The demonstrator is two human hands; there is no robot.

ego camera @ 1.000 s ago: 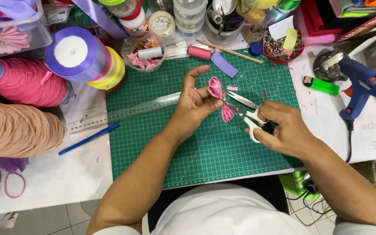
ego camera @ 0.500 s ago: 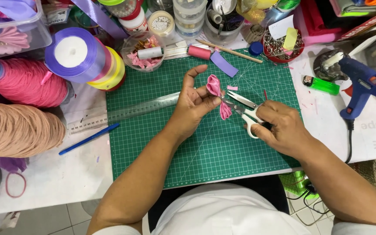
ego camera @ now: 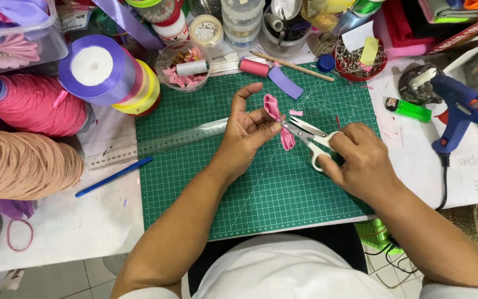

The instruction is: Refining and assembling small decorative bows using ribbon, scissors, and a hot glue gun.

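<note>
We look down on a crowded white craft table [ego camera: 73, 232] with a green gridded cutting mat [ego camera: 261, 194] at its centre. At far left a clear plastic box [ego camera: 26, 47] holds pink and lilac fabric petals. Below it lie two fat cones of yarn, one coral pink [ego camera: 37, 105] and one tan [ego camera: 23, 166], both ribbed with tight windings. Next come stacked ribbon spools, glossy violet on top [ego camera: 98, 69], then pink and yellow. A blue pen [ego camera: 114, 176] lies on the table, and a clear ruler [ego camera: 156, 145] runs onto the mat.

A small clear bowl [ego camera: 186, 63] holds pink ribbon scraps (a white thread spool rests across its rim). Beyond the mat, a stack of round clear tubs [ego camera: 242, 22] stands upright; we cannot tell what is in them.

Over the mat's middle, our left hand [ego camera: 244, 138] pinches a folded pink satin ribbon piece [ego camera: 276, 119] between thumb and fingertips, held just above the mat. Our right hand [ego camera: 360, 160] is closed through the white handles of the scissors [ego camera: 311, 135], whose blades stand slightly apart with the tips at the ribbon's fold.

Further right, a red bowl [ego camera: 360, 61] is full of metal pins. A green lighter [ego camera: 410, 109] and a blue glue gun [ego camera: 460, 111] lie on printed paper.
</note>
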